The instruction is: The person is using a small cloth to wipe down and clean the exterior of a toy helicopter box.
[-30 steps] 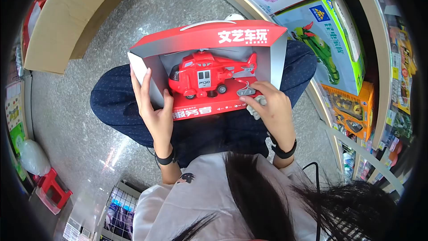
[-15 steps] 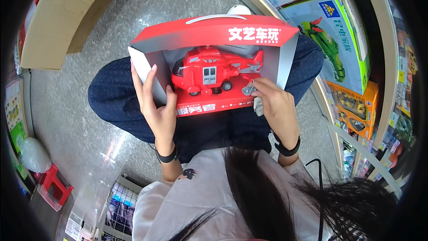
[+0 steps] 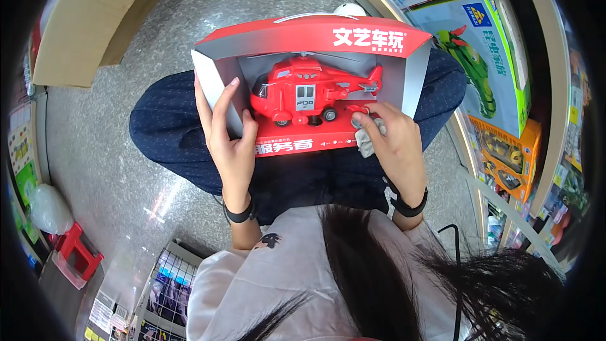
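Note:
A red and grey open-fronted toy box (image 3: 372, 37) with white lettering rests across my crossed legs. Inside it sits a red toy helicopter (image 3: 315, 91) with a grey door and small black wheels. My left hand (image 3: 226, 132) grips the box's left side wall, thumb inside and fingers outside. At the front right corner, my right hand (image 3: 399, 141) pinches a crumpled greyish-white cloth (image 3: 364, 141) against the box's lower ledge. A small red and grey piece (image 3: 358, 109) shows beside its fingertips, partly hidden.
Right of me, a shelf holds a green-edged toy box (image 3: 485, 57) and an orange toy box (image 3: 505, 155). A cardboard box (image 3: 79, 44) stands at upper left. A red plastic stool (image 3: 81, 254) and a wire rack (image 3: 169, 287) are at lower left.
The whole view has shifted slightly. My right hand has moved a little along the box's front ledge, and more of the cloth shows. My left hand keeps its hold.

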The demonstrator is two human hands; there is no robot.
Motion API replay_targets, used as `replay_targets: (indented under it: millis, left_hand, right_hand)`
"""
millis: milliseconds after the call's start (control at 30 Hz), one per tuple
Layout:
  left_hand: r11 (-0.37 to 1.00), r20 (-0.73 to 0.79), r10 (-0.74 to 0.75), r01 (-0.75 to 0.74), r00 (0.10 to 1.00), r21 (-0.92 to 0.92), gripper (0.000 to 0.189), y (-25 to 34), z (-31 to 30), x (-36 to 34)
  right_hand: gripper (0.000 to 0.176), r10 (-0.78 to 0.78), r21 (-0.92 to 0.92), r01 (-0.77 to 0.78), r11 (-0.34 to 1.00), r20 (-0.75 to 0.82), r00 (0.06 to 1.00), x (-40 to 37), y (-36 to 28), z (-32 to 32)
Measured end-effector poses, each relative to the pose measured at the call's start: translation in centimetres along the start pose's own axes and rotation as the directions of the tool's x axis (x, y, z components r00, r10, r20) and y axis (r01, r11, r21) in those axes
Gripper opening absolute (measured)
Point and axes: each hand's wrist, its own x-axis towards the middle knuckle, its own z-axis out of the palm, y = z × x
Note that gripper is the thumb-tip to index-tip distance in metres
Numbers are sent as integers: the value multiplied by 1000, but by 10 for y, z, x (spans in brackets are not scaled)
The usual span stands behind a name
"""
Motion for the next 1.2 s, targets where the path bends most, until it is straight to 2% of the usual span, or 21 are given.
replay_targets:
  millis: [33,100,200,433,533,600,633,700,767,833,967,1000,1067,1200]
  left_hand:
    - [1000,-1,0,0,1000,3,53,-1,0,0]
    - [1000,31,15,-16,999,9,54,-5,-1,-2]
    - [1000,35,13,-14,999,17,52,-6,-2,-1]
    - [1000,35,5,-6,999,20,51,-5,-2,-1]
    - [1000,41,-1,0,999,20,50,-5,-3,-2]
    - [1000,41,-3,2,999,20,50,-4,-2,-2]
    - [1000,41,-3,2,999,20,50,-4,-2,-2]
    - [1000,44,-7,6,999,13,50,-4,-2,-1]
    - [1000,29,-9,9,1000,3,49,-3,-1,-2]
    - [1000,12,-15,16,1000,-6,49,-2,-1,-3]
    - [1000,25,-11,11,1000,14,49,-3,-3,-3]
    - [1000,34,-5,4,999,22,49,-4,-3,-3]
    - [1000,32,-1,0,1000,9,50,-3,-2,-3]
    - [1000,29,-15,15,999,-17,50,-3,-1,-3]
  right_hand:
    - [18,-2,2,2,1000,1,1000,1,-1,2]
    - [19,128,98,-118,988,-106,986,4,-1,6]
    - [18,70,134,-44,990,-191,979,3,2,12]
    - [15,81,208,-24,978,-270,960,1,2,18]
    - [15,158,312,-55,949,-315,936,3,4,14]
    - [18,-18,169,93,981,-397,918,7,2,9]
    - [18,-18,169,93,981,-397,918,8,0,8]
    - [23,-168,94,201,975,-284,944,11,-9,10]
    - [26,-177,83,206,975,-272,946,12,-17,14]
    - [26,-168,43,177,983,-162,972,14,-20,19]
    - [20,-257,-64,249,966,-233,938,16,-16,28]
    - [20,-257,-64,249,966,-234,938,16,-15,26]
    - [16,-157,61,168,984,-150,976,15,-15,21]
    - [13,-144,87,162,983,-191,971,16,-15,24]
